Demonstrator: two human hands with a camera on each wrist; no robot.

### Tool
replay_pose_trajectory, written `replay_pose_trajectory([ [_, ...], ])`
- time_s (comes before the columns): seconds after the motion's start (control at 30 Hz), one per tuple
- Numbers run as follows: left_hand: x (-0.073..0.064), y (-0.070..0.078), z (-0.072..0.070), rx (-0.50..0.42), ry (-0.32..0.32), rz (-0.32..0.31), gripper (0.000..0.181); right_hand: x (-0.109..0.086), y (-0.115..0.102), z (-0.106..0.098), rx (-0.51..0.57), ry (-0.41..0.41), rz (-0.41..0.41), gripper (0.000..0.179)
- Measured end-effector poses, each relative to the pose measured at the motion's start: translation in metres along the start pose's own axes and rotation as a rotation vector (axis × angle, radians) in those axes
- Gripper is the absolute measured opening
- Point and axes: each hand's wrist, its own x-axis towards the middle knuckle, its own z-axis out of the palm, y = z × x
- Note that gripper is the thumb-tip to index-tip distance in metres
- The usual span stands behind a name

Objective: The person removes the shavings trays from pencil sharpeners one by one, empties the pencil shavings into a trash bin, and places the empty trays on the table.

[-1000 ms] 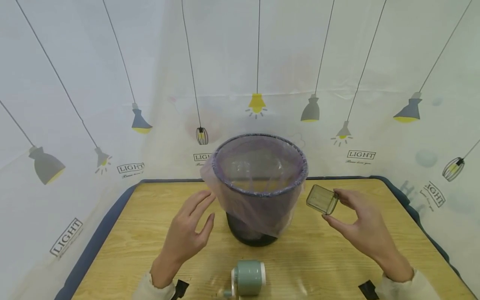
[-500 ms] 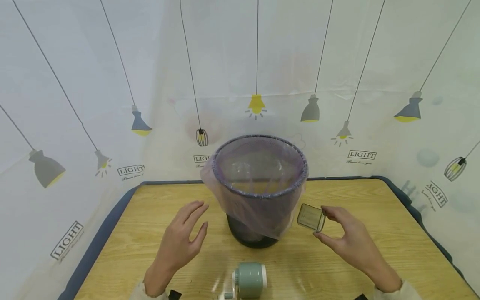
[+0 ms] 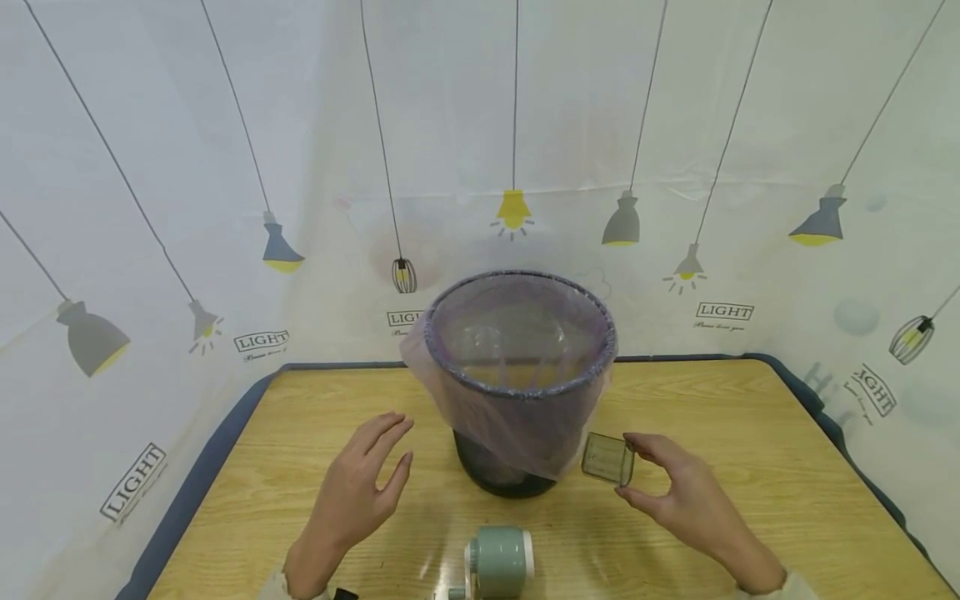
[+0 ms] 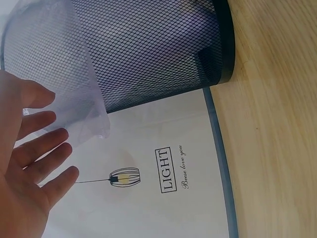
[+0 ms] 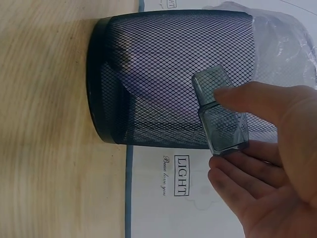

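Observation:
My right hand (image 3: pixel 693 504) pinches a small see-through, smoky plastic box (image 3: pixel 607 458) between thumb and fingers, just right of the mesh wastebasket. In the right wrist view, the box (image 5: pixel 223 124) appears tilted, with a ridge across it. A translucent purple bin liner (image 3: pixel 517 425) lines the black wastebasket (image 3: pixel 498 477) and folds over its rim. To the left of the basket, my left hand (image 3: pixel 356 492) hovers with loosely bent fingers, holding nothing. A green and white crank pencil sharpener (image 3: pixel 501 560) lies at the near edge, between both hands; its lower part is cut off.
The wooden table (image 3: pixel 300 417) has a dark blue edge (image 3: pixel 202 475) along its back and sides. White sheeting (image 3: pixel 450 125) printed with hanging lamps stands behind and on both sides.
My right hand has moved left and toward me with the plastic box, now lower beside the basket. My left hand has drawn back slightly, away from the basket. The basket stays in place.

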Motion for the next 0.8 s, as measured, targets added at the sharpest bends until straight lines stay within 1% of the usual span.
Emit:
replay_pose_trajectory([
  [0.1,-0.001,-0.001,0.001,0.003,-0.003,-0.003,0.042,-0.001,0.002,0.004,0.019,-0.048,0.028,0.059],
  [0.27,-0.003,-0.002,0.002,0.003,-0.002,-0.009,0.041,-0.004,0.004,0.009,0.065,-0.146,0.111,0.059],
  [0.37,-0.005,-0.003,0.003,0.003,0.001,-0.011,0.041,-0.006,0.005,0.012,0.109,-0.212,0.144,0.060],
  [0.53,-0.007,-0.005,0.004,0.007,0.008,-0.007,0.041,-0.010,0.009,0.018,0.182,-0.311,0.158,0.063],
  [0.73,-0.007,-0.006,0.005,0.028,0.011,-0.001,0.040,-0.014,0.013,0.024,0.236,-0.402,0.160,0.061],
  [0.8,-0.008,-0.007,0.005,0.038,0.007,-0.005,0.040,-0.015,0.014,0.025,0.251,-0.430,0.172,0.061],
])
